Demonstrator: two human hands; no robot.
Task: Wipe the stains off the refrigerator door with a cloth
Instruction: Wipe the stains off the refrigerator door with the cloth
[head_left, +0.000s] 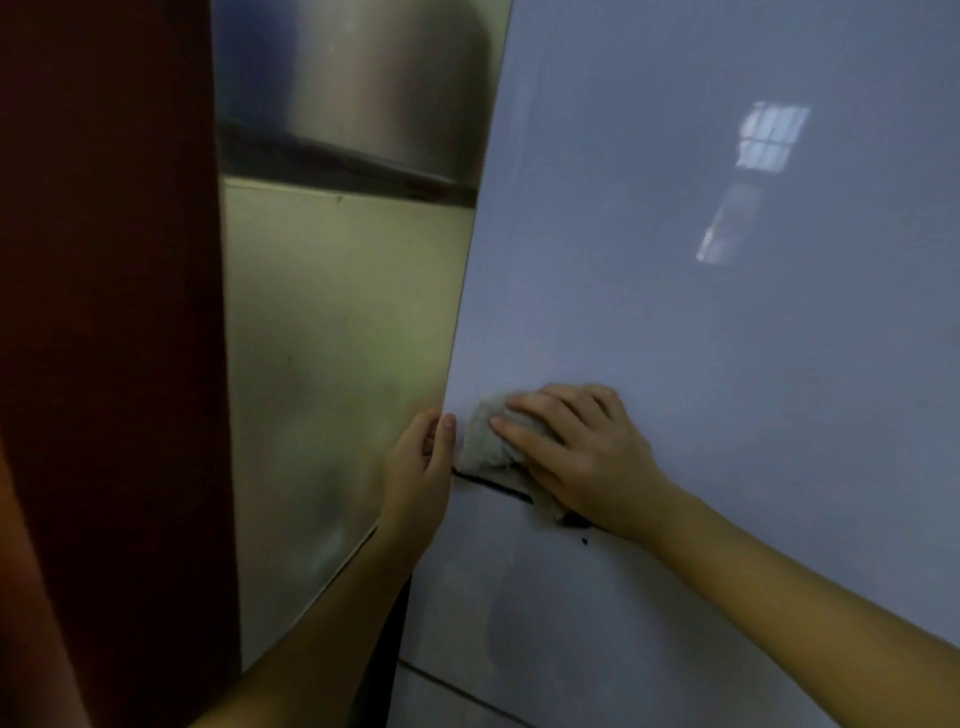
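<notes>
The pale blue-grey refrigerator door (727, 338) fills the right half of the view. My right hand (576, 447) presses a crumpled grey cloth (485, 434) flat against the door near its left edge, just above the dark gap between the upper and lower door. My left hand (418, 467) grips the left edge of the door beside the cloth, thumb on the front face. A few small dark specks (584, 540) show on the lower door (545, 613) below my right wrist.
A dark red-brown panel (104, 338) stands at the far left. Between it and the door lies a shiny metallic side surface (337, 364) with a dark seam across it. A window reflection (753, 176) shows on the upper door.
</notes>
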